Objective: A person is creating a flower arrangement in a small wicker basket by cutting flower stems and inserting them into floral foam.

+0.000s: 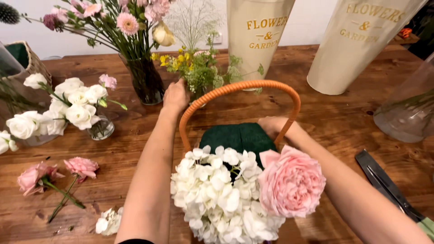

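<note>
On the wooden table (343, 117), your left hand (175, 96) had closed around the yellow-and-green filler stems (194, 68) in the far small vase. They looked light and easily crushed, so the lower stalks were the place to grip. Your right hand (271, 125) rested on the near basket's green foam (237, 137) behind the orange handle (239, 86); I couldn't tell how far it was open.

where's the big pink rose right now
In the head view the big pink rose sits low and right of centre, beside the white hydrangea, in front of the green foam block.
</note>
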